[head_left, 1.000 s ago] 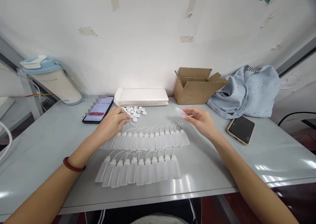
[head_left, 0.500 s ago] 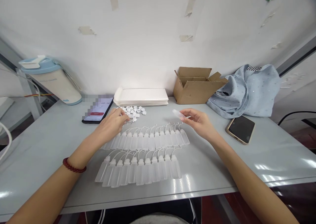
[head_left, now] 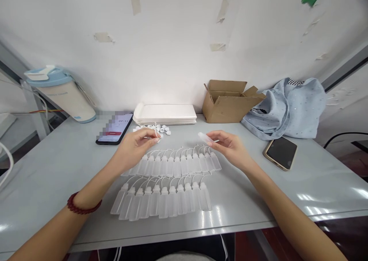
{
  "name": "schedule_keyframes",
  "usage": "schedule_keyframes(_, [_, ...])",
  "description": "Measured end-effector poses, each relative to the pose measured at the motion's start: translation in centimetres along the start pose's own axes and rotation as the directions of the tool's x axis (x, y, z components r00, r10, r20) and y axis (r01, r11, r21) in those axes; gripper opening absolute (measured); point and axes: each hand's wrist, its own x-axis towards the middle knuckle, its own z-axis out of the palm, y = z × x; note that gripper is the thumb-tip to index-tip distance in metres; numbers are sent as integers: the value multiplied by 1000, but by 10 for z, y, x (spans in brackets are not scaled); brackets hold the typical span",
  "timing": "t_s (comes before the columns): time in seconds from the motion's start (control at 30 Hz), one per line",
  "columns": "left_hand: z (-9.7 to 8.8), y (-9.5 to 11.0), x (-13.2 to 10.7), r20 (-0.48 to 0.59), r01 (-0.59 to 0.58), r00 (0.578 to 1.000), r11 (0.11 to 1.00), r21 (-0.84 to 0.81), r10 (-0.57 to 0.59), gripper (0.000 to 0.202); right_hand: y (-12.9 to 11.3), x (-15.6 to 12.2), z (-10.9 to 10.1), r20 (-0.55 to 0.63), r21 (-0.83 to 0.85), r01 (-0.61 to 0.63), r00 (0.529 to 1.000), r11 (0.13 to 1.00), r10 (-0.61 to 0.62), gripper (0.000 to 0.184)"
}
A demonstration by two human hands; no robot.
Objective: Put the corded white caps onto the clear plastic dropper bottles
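Note:
Pinched between the fingertips of my left hand [head_left: 137,146] is a small white cap [head_left: 157,133], partly covered by the fingers; a thin white strip shows above it. My right hand [head_left: 230,146] is closed around a small translucent plastic bottle [head_left: 203,137], its free end pointing left toward my left hand. The cap and the bottle are apart. Behind my left hand lies a pile of loose white caps [head_left: 163,129]. Below both hands, translucent bottles with thin curved white tubes lie side by side in two rows, a back row [head_left: 177,166] and a front row [head_left: 163,203].
A stack of white trays [head_left: 166,113] and an open cardboard box [head_left: 227,107] stand against the wall. At left are a lit phone [head_left: 117,127] and a tumbler [head_left: 63,94]; at right, a blue cloth bag [head_left: 301,107] and a dark phone [head_left: 281,151].
My left hand has risen from the cap pile and shifted right, now with a cap in its fingertips. The bottle in my right hand has moved slightly left.

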Motion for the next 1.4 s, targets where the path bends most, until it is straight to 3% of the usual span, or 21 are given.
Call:
schedule_keyframes(0.17, [18,26,-16,100,123,990,943,-310,-96,19,-13,-14,19,174,199,-25,985,980,-10,24])
schedule_keyframes(0.37, [33,40,-30,168,125,984,893,-432,-56,13,-16,-23,34,302,334,-73,953,940,-33,24])
schedule_keyframes(0.63, [39,40,-37,139,85,990,899,-431,-27,8,-16,-25,38,367,397,-127,930,909,-30,33])
schedule_keyframes(0.9, [38,39,-36,246,210,964,844,-494,-96,11,-21,-31,43,435,402,-114,897,909,-80,48])
schedule_keyframes(1.3, [36,43,-36,297,177,952,930,-321,-78,17,-23,-34,46,356,271,27,926,962,-126,30])
schedule_keyframes(1.4, [36,43,-36,314,181,947,930,-321,-76,16,-23,-36,49,333,186,125,925,975,-183,28])
